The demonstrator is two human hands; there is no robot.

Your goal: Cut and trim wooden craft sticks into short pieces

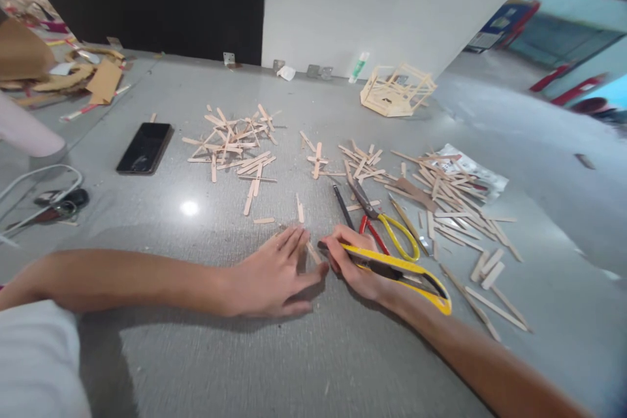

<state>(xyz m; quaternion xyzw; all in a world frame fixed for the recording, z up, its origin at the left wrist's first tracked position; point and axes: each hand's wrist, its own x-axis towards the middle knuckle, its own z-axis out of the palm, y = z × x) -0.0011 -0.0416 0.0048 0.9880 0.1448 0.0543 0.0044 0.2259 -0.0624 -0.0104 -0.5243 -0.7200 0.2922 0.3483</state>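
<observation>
My left hand (272,274) lies palm down on the grey table, fingers stretched out. A thin wooden stick (312,252) shows beside its fingertips, partly covered by the hand. My right hand (350,261) is closed around a yellow and black utility knife (401,264) with a looped handle. The knife's dark front end points left, close to the stick; whether it touches cannot be made out. Just beyond my right hand are scissors with yellow handles (392,225), a red-handled tool (376,235), a black pen (343,206) and a slim pointed tool (409,222).
Loose sticks lie in a left pile (235,137), a middle cluster (362,160) and a right pile (453,192). A wooden stick frame (392,95) and a green-white tube (360,66) stand at the back. Left are a phone (145,148), a cable (44,173) and cardboard scraps (104,81).
</observation>
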